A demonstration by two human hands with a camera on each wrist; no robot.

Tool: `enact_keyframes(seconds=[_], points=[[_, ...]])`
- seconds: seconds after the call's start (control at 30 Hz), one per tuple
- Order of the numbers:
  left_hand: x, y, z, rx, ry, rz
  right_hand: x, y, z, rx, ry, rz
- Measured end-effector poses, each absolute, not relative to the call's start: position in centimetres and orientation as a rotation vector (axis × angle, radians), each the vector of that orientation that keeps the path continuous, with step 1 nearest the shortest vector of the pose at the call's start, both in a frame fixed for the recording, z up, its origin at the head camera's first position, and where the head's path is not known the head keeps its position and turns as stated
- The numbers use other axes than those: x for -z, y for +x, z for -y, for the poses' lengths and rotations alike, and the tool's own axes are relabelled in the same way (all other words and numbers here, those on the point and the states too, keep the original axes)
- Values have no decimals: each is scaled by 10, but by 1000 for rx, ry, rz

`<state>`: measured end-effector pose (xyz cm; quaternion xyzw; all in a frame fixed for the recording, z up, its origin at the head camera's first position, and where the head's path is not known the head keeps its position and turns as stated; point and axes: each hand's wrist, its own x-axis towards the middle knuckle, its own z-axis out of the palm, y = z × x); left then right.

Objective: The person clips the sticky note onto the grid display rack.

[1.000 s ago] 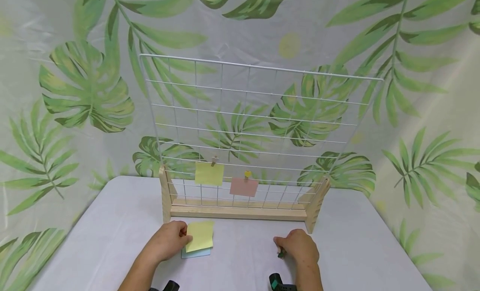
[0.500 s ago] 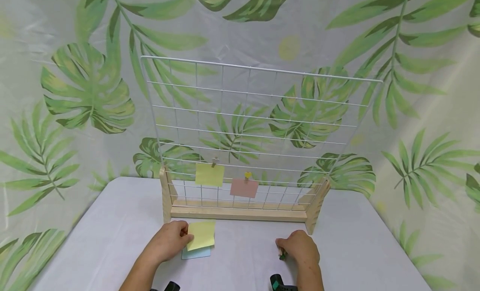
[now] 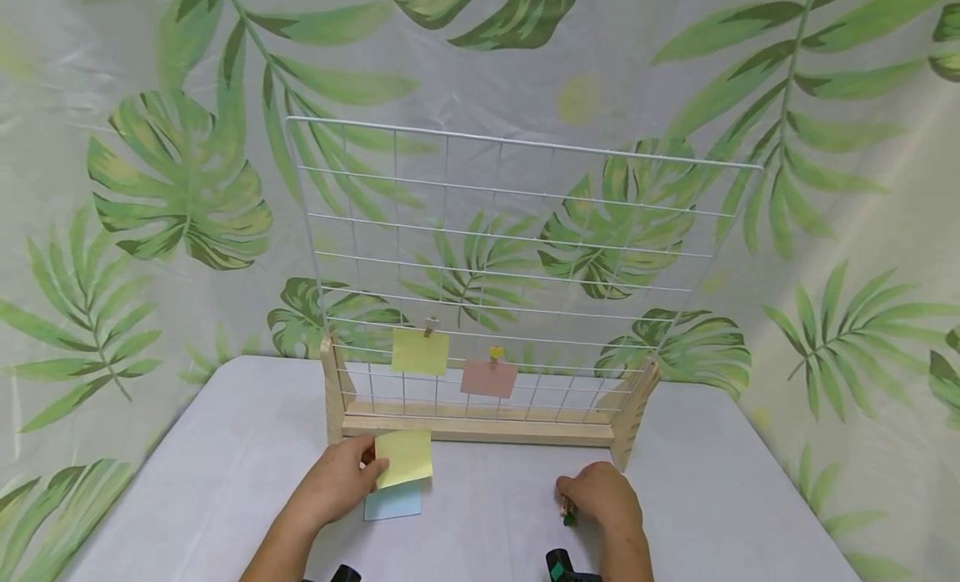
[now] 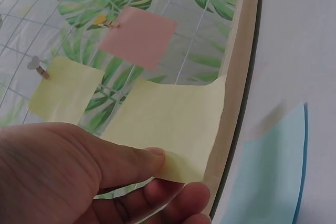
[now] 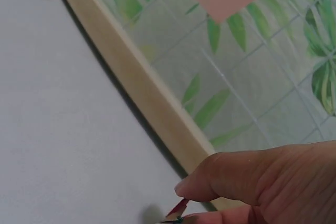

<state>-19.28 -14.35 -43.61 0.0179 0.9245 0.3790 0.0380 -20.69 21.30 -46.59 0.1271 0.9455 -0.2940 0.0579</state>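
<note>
My left hand (image 3: 339, 475) pinches a yellow sticky note (image 3: 405, 459) by its left edge, thumb on top. In the left wrist view the note (image 4: 168, 121) tilts up in front of the rack. Under it, blue sticky notes (image 3: 393, 502) lie on the table. My right hand (image 3: 603, 497) holds small wooden clothespins (image 3: 567, 512), with green and red bits showing; the fingers hide most of them. Another yellow note (image 3: 420, 351) hangs from a clothespin (image 3: 430, 326) on the white wire grid (image 3: 525, 283). Beside it a pink note (image 3: 488, 379) hangs from a yellow-topped clothespin (image 3: 496, 354).
The grid stands in a wooden base (image 3: 480, 430) with two side supports at the back of the white table (image 3: 697, 499). Behind it hangs a leaf-patterned cloth (image 3: 480, 82). Black wrist devices (image 3: 564, 565) show at the lower edge.
My left hand has raised the yellow sticky note away from the blue notes, uncovering more blue. My right hand has shifted slightly right, and the clothespins show a little more.
</note>
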Motion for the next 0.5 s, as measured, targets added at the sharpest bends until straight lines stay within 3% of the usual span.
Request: enact_keyframes(seconds=[0.5], points=[[431, -193, 133, -1611, -8, -2738, 450, -203, -213, 1111, 227, -2811]])
